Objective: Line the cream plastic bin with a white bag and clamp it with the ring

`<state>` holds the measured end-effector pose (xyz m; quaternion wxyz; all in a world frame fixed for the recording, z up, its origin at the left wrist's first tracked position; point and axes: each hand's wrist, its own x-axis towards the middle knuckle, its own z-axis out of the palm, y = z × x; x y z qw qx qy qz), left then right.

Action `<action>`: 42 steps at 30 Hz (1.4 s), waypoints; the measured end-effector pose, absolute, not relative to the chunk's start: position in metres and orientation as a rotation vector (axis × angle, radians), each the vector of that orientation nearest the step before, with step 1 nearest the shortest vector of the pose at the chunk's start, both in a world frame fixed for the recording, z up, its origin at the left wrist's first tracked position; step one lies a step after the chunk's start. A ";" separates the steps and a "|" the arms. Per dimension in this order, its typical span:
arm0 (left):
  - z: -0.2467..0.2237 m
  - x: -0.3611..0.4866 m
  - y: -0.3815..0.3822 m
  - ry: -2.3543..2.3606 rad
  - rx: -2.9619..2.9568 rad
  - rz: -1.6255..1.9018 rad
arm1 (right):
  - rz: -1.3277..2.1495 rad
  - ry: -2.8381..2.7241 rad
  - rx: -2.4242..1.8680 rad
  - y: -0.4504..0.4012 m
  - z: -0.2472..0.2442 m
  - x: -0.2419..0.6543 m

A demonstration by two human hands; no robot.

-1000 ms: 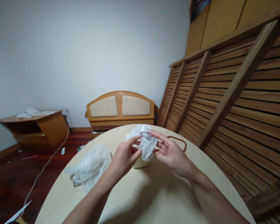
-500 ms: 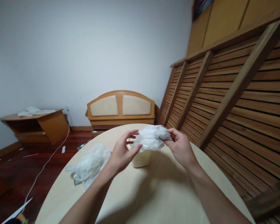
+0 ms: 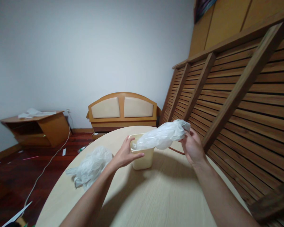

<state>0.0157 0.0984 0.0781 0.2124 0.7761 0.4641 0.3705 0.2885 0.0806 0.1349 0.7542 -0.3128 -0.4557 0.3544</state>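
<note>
Since the earlier frame, my right hand (image 3: 192,145) is moving rightward and the white plastic bag (image 3: 162,135) is stretching out longer, uncovering more of the cream container (image 3: 143,161). The right hand is pinching the bag's gathered end; my left hand (image 3: 124,154) is curving around the container's left rim, thumb crossing the front. Whether it is also gripping plastic, I cannot tell.

Progress (judged): the bag is looking well drawn out lengthwise, but it is not yet spreading open.

Bag: it is slanting across the container's mouth, left end sitting at the opening, right end hanging beyond the rim; translucent, wrinkled, greyer where bunching.

Outward: a second bag (image 3: 93,167) is lying crumpled on the desk (image 3: 175,189), left of the container; behind the desk, a headboard (image 3: 123,107) is standing.
</note>
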 end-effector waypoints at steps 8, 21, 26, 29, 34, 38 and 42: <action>0.076 0.018 0.105 1.389 2.133 1.125 | 0.842 -0.852 -0.605 0.087 0.132 0.298; 0.092 0.017 0.089 1.534 2.396 1.121 | 0.792 -0.651 -0.757 0.090 0.134 0.300; 0.090 0.018 0.090 1.729 2.403 0.979 | 0.681 -0.684 -0.754 0.098 0.129 0.314; 0.089 0.016 0.092 1.804 2.399 0.895 | 0.627 -0.718 -0.775 0.102 0.125 0.321; 0.087 0.014 0.093 1.823 2.427 0.855 | 0.469 -0.713 -0.813 0.109 0.122 0.329; 0.087 0.014 0.093 1.841 2.419 0.850 | 0.375 -0.690 -0.841 0.112 0.122 0.338; 0.089 0.013 0.093 1.838 2.409 0.873 | 0.299 -0.629 -0.876 0.111 0.123 0.344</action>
